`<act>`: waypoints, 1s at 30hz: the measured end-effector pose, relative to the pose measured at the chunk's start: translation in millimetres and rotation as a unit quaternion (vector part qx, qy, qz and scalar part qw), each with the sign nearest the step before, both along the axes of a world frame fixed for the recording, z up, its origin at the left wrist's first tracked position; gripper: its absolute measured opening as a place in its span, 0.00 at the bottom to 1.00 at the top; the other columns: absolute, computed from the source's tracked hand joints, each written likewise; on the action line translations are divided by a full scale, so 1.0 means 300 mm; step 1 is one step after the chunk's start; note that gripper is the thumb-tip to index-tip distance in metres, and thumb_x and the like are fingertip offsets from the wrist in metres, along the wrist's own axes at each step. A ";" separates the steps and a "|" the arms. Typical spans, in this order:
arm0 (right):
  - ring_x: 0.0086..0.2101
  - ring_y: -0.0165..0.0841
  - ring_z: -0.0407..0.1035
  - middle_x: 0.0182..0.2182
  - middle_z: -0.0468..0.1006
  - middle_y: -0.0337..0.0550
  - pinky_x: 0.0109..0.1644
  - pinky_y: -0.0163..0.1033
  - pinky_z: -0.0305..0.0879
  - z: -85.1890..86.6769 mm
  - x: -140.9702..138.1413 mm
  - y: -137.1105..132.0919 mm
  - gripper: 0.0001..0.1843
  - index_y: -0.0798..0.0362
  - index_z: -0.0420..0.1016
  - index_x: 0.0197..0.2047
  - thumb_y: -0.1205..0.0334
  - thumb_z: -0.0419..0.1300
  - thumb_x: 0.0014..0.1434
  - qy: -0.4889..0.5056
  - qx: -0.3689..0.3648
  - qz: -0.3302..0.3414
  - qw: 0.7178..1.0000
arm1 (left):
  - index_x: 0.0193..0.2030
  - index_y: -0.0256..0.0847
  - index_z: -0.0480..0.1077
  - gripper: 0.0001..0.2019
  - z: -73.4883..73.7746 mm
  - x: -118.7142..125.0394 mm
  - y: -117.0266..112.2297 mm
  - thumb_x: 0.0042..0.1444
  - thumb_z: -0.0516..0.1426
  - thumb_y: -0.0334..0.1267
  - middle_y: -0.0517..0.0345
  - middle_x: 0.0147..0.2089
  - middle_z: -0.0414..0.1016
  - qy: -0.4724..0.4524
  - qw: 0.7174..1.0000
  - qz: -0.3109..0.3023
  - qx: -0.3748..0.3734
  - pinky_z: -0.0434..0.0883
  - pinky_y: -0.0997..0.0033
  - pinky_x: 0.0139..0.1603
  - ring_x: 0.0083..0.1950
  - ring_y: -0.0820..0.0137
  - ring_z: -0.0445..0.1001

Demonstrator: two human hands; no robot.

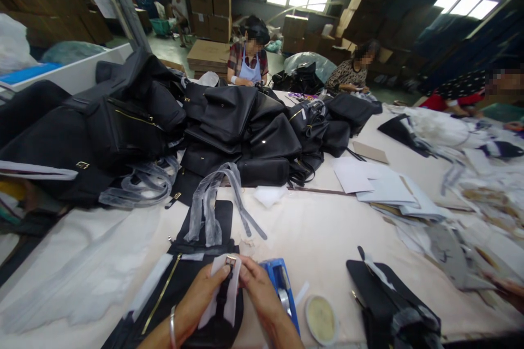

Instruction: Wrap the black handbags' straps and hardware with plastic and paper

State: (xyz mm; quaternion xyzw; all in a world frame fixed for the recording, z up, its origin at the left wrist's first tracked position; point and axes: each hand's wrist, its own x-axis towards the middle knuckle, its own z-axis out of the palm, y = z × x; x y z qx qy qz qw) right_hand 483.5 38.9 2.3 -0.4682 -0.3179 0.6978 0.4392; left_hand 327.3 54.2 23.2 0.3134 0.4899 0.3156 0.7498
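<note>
In front of me lies a black bag point(164, 305) with a long gold zipper, its flap point(223, 218) folded out away from me. A short black strap with a gold buckle point(230, 262) rests over a piece of white paper point(232, 297). My left hand point(204, 290), a silver bangle on its wrist, is closed with the thumb on the strap just below the buckle. My right hand point(258, 282) pinches the paper's right edge beside the buckle; its fingertips are partly hidden. Film-wrapped straps point(213, 196) lie across the flap.
Right of my hands stand a blue tape dispenser point(282, 289) and a round tub point(321, 319). Another black bag point(393, 300) lies farther right, near a co-worker's hand point(507, 289). Piled black bags point(229, 114) line the far side; white sheets point(380, 182) lie right. Several people sit beyond.
</note>
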 end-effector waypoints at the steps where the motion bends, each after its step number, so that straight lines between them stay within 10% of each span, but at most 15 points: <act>1: 0.29 0.31 0.67 0.32 0.76 0.40 0.35 0.36 0.65 0.003 -0.007 -0.002 0.21 0.50 0.74 0.50 0.47 0.60 0.57 0.010 0.005 0.010 1.000 | 0.46 0.36 0.76 0.18 -0.002 0.001 0.000 0.57 0.58 0.48 0.52 0.33 0.79 0.005 1.000 -0.005 -0.003 0.70 0.70 0.38 0.33 0.66 0.74; 14: 0.17 0.26 0.58 0.17 0.63 0.31 0.21 0.31 0.56 -0.025 -0.042 -0.006 0.18 0.54 0.74 0.38 0.47 0.55 0.60 -0.147 0.033 -0.053 0.987 | 0.41 0.34 0.77 0.23 -0.004 0.041 0.022 0.58 0.54 0.54 0.54 0.27 0.78 0.022 0.995 -0.083 0.055 0.68 0.69 0.35 0.29 0.66 0.73; 25: 0.34 0.34 0.70 0.31 0.76 0.40 0.39 0.34 0.63 0.000 -0.127 -0.023 0.12 0.52 0.72 0.35 0.54 0.53 0.62 -0.288 0.084 -0.136 0.944 | 0.53 0.38 0.71 0.21 -0.001 0.027 -0.048 0.59 0.55 0.48 0.51 0.49 0.78 0.020 0.998 0.016 0.062 0.63 0.60 0.60 0.52 0.58 0.72; 30: 0.34 0.35 0.70 0.31 0.76 0.41 0.40 0.36 0.63 -0.003 -0.105 -0.011 0.12 0.52 0.73 0.35 0.56 0.53 0.61 -0.283 0.071 -0.136 0.947 | 0.48 0.37 0.73 0.20 -0.034 0.046 -0.031 0.59 0.54 0.50 0.52 0.45 0.79 0.090 0.986 -0.011 0.141 0.68 0.65 0.53 0.46 0.60 0.74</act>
